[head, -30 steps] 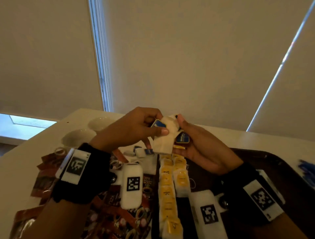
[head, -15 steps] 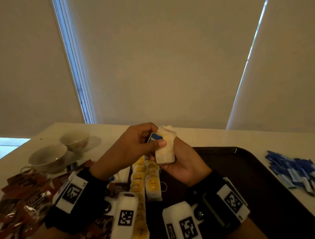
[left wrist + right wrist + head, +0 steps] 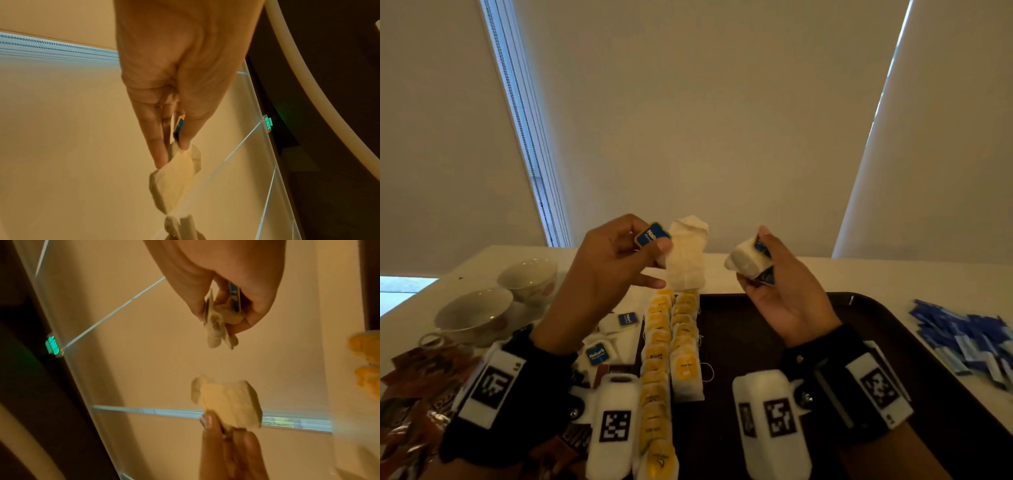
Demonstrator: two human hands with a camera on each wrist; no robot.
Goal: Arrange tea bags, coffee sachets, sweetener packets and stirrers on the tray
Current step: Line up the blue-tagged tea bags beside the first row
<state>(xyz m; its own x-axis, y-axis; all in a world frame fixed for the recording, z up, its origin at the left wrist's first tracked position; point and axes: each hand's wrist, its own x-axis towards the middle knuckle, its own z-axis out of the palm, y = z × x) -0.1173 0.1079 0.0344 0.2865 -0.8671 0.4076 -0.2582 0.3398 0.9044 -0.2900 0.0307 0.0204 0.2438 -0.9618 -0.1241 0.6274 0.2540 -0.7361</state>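
Hands now apart, left hand (image 3: 602, 274) pinching 1 tea bag (image 3: 686, 260), right hand (image 3: 787, 291) clutching others (image 3: 748, 262) above tray (image 3: 876, 318).

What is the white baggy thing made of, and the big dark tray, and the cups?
The tea bag in the left hand looks like thin matte filter paper: light glows through it and its top crumples. The tray seems smooth dark plastic or lacquered wood; hard to tell. The cups look like glazed ceramic, with a pale sheen.

Tea bags (image 3: 218, 331) in right hand (image 3: 232, 282), left hand (image 3: 230, 451) opposite.
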